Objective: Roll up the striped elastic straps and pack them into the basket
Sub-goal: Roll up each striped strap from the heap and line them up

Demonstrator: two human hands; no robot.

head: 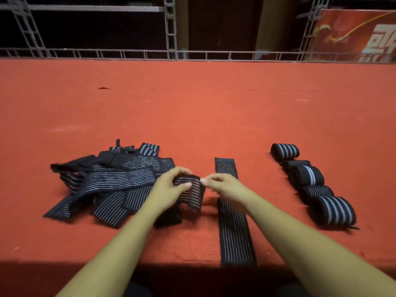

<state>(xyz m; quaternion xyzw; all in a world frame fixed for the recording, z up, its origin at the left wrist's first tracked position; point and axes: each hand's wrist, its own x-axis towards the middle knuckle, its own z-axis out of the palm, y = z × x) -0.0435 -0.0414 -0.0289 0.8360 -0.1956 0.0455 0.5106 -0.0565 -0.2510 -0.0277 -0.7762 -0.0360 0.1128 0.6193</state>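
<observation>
A heap of loose black straps with white stripes (111, 181) lies on the red table (192, 116) at the left. My left hand (169, 189) grips the end of one strap (192, 196) lifted from the heap, thumb on top. My right hand (222, 186) pinches the same strap's upper right corner. Under my right forearm one strap lies flat and straight (234, 232), reaching the table's front edge. Several rolled straps (308, 183) stand in a row at the right. No basket is in view.
The red cloth stretches wide and bare behind the straps. A grey metal truss rail (192, 54) runs along the table's far edge, with a red banner (360, 35) at the back right. The front edge lies close to my body.
</observation>
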